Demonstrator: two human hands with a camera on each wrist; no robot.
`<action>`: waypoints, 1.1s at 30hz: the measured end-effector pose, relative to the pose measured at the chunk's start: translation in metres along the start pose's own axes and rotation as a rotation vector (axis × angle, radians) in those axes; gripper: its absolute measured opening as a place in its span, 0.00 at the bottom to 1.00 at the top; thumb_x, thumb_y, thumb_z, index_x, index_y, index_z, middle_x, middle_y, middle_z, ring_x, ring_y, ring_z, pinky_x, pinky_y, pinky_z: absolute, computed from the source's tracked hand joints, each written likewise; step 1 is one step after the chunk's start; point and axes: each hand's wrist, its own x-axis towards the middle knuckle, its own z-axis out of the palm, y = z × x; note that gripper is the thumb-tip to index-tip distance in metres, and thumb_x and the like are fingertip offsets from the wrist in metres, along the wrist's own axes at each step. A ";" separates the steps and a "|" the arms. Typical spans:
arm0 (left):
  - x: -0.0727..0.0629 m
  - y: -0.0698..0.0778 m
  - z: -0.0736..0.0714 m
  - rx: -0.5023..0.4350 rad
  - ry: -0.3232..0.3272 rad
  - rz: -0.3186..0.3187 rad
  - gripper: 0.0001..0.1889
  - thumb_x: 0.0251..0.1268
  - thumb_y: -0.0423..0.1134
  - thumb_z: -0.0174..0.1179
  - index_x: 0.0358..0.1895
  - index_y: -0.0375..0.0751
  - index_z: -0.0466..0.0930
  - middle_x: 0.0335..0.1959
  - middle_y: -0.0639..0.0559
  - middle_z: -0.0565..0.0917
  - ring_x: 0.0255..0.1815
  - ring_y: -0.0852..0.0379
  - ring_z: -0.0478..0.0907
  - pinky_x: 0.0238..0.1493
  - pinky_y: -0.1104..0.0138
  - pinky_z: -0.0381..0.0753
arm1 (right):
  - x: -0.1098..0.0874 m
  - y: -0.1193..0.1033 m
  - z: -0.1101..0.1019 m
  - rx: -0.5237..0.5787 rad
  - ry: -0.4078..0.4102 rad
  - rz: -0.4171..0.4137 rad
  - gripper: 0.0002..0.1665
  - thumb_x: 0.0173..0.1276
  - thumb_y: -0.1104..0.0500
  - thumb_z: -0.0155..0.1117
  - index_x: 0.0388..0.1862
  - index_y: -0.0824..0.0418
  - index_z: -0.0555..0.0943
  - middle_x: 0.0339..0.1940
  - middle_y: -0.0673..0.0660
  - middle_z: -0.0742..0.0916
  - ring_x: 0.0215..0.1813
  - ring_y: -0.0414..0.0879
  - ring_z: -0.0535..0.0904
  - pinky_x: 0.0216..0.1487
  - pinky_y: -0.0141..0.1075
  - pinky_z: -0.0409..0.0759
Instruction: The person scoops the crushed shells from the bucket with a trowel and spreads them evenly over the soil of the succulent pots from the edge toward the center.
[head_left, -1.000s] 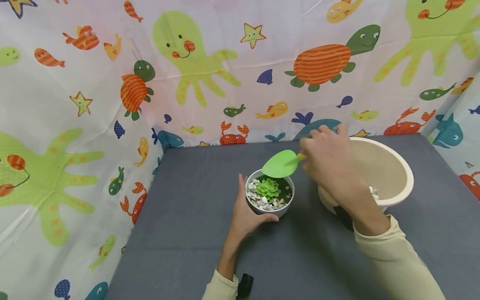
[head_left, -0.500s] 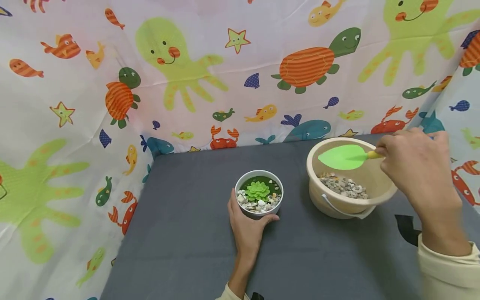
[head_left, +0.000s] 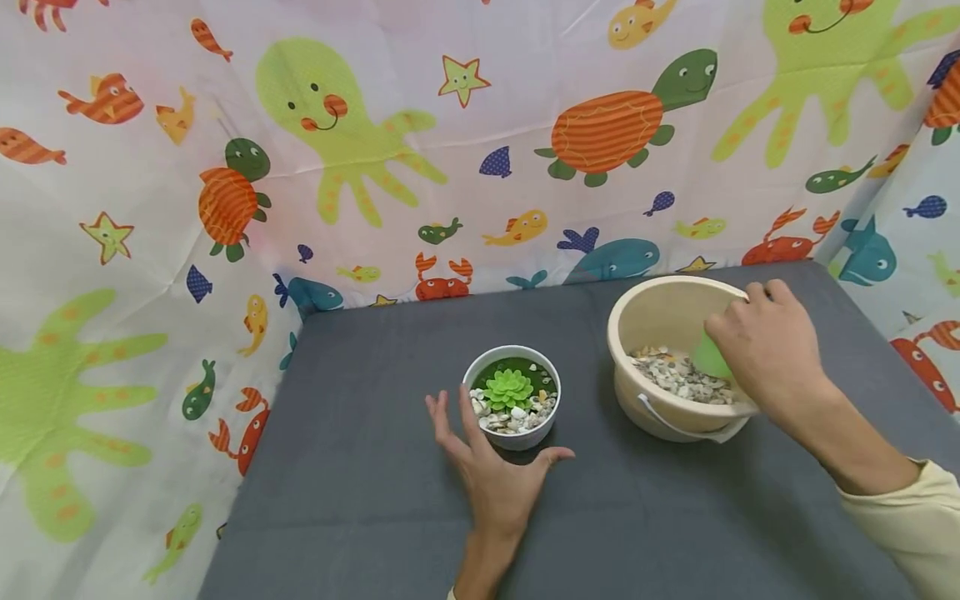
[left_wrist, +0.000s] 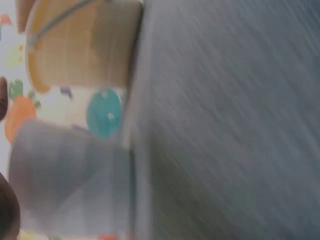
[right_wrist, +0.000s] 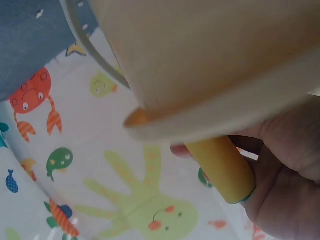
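Note:
A white pot [head_left: 534, 437] stands on the grey cloth, holding a green succulent [head_left: 509, 389] and pale pebbles [head_left: 504, 419] along its near side. My left hand [head_left: 498, 487] spreads its fingers and thumb around the near side of the pot; whether a fingertip touches it I cannot tell. My right hand [head_left: 776, 346] grips the yellow handle [right_wrist: 222, 170] of a garden trowel, over the right rim of the cream bucket [head_left: 652, 410]. The green trowel blade [head_left: 708, 358] points down into the bucket at the gravel [head_left: 678, 377], its tip hidden there.
The bucket's pale carrying handle [head_left: 693, 432] hangs down its near side. Grey cloth [head_left: 375, 433] covers the table. Behind and at both sides hangs a white curtain [head_left: 405, 75] printed with sea animals.
The trowel went from above the pot to the right, then down into the bucket with my right hand. My left hand loosened from the pot and spread its fingers.

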 end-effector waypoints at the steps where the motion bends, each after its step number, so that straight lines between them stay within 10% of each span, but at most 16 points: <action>1: 0.002 0.006 0.001 -0.010 0.022 0.099 0.73 0.29 0.76 0.78 0.80 0.35 0.61 0.79 0.32 0.57 0.85 0.30 0.48 0.81 0.39 0.59 | -0.001 -0.002 0.002 -0.009 0.005 -0.016 0.14 0.45 0.72 0.84 0.22 0.63 0.83 0.19 0.60 0.82 0.32 0.58 0.76 0.46 0.51 0.72; 4: 0.010 0.026 0.008 -0.073 0.021 0.358 0.62 0.45 0.72 0.76 0.74 0.26 0.68 0.76 0.28 0.62 0.84 0.29 0.52 0.86 0.47 0.55 | -0.005 -0.004 0.005 -0.040 0.034 -0.034 0.16 0.43 0.71 0.86 0.21 0.62 0.83 0.18 0.61 0.81 0.32 0.58 0.76 0.46 0.51 0.72; 7: 0.019 0.046 0.020 -0.174 -0.117 0.451 0.51 0.55 0.59 0.78 0.74 0.27 0.68 0.75 0.31 0.67 0.83 0.33 0.58 0.84 0.52 0.62 | -0.007 -0.004 0.005 -0.054 0.068 -0.030 0.18 0.38 0.71 0.89 0.21 0.63 0.84 0.20 0.63 0.82 0.34 0.60 0.77 0.48 0.53 0.73; 13: 0.024 0.070 0.051 -0.220 -0.517 0.274 0.45 0.71 0.53 0.68 0.83 0.37 0.57 0.83 0.40 0.61 0.84 0.44 0.63 0.76 0.54 0.74 | -0.004 -0.006 0.011 -0.048 0.050 -0.015 0.19 0.40 0.68 0.90 0.29 0.66 0.88 0.26 0.67 0.85 0.38 0.63 0.80 0.52 0.57 0.74; 16: 0.022 0.072 0.062 -0.218 -0.614 0.188 0.47 0.70 0.56 0.68 0.84 0.41 0.55 0.86 0.40 0.54 0.84 0.47 0.61 0.76 0.56 0.75 | -0.001 -0.005 0.017 -0.010 0.075 -0.001 0.14 0.44 0.68 0.87 0.28 0.66 0.87 0.24 0.67 0.85 0.36 0.62 0.80 0.48 0.58 0.74; 22: 0.018 0.073 0.070 -0.193 -0.567 0.214 0.44 0.66 0.53 0.72 0.79 0.37 0.65 0.84 0.37 0.59 0.81 0.47 0.68 0.72 0.60 0.79 | 0.006 0.000 0.034 0.177 0.050 0.023 0.09 0.54 0.69 0.79 0.24 0.65 0.84 0.22 0.64 0.84 0.32 0.62 0.78 0.37 0.55 0.69; 33: 0.016 0.073 0.073 -0.208 -0.552 0.206 0.43 0.63 0.51 0.75 0.77 0.36 0.69 0.82 0.35 0.64 0.79 0.46 0.70 0.71 0.61 0.79 | 0.019 0.015 0.055 0.452 0.137 -0.075 0.13 0.46 0.73 0.81 0.26 0.57 0.91 0.26 0.53 0.91 0.37 0.52 0.80 0.45 0.53 0.66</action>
